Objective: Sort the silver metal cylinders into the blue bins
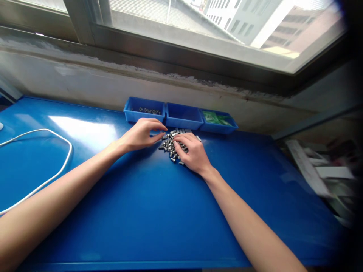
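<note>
A pile of small shiny metal screws or similar parts (169,145) lies on the blue table (147,211), in front of the bins. At the pile's left edge is my left hand (143,134), its thumb and fingers apart with nothing seen between them. My right hand (193,151) rests over the right side of the pile, fingers bent and touching the parts; whether it grips any is hidden. Just behind the hands stand a left blue bin (144,116) with small metal pieces, a middle blue bin (184,122) with nothing visible inside, and a right blue bin (219,129) holding green packets.
A white cable (69,151) curves over the table's left side. Behind the table rise a wall (93,85) and a window frame (170,51). Blurred items, one a white box-like thing (334,172), are beyond the right edge.
</note>
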Demonstrator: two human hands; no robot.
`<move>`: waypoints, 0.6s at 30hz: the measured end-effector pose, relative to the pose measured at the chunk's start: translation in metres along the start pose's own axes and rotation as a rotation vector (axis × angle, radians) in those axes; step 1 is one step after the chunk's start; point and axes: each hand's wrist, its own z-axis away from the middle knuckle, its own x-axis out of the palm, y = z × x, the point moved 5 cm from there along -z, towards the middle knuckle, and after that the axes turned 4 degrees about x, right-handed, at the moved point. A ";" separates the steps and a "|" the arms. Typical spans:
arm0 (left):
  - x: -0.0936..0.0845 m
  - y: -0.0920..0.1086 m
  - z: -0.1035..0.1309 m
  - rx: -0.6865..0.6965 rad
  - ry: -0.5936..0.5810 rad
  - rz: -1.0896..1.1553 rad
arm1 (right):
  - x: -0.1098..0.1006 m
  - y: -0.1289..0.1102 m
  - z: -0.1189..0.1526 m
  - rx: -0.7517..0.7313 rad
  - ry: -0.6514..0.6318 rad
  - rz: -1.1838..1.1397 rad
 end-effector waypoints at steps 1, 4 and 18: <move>0.006 0.001 0.002 0.053 -0.075 -0.032 | 0.000 0.000 0.000 -0.001 0.000 0.001; 0.017 -0.004 0.007 0.117 -0.216 -0.104 | 0.000 -0.001 -0.001 -0.001 0.001 0.002; 0.012 -0.008 0.007 -0.019 -0.173 -0.157 | -0.001 -0.002 -0.001 0.005 0.000 0.009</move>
